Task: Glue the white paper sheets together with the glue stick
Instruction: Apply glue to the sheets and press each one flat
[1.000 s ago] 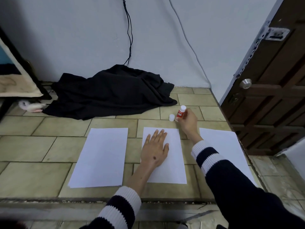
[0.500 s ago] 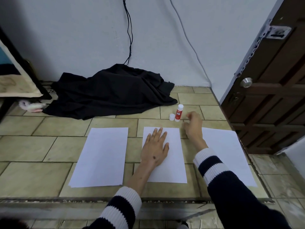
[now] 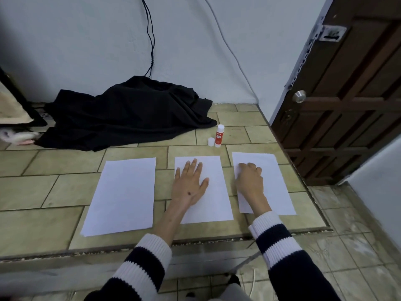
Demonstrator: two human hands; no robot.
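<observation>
Your right hand (image 3: 249, 181) has let go of the glue stick (image 3: 219, 135) and come down onto the right sheet (image 3: 275, 183), fingers curled at its near-left part; whether they pinch it, you cannot tell. Left hand (image 3: 191, 183) lies flat, released, on the middle sheet (image 3: 214, 205). Glue stands uncapped on the floor, cap (image 3: 211, 141) beside it. Likely next: lift that sheet over onto the middle one. No containers show.

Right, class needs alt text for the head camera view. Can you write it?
Three white paper sheets lie side by side on a tiled floor; the left hand rests flat on the middle sheet and the right hand rests, fingers curled, on the right sheet. Behind them the uncapped glue stick stands beside its cap, near a black cloth.
</observation>
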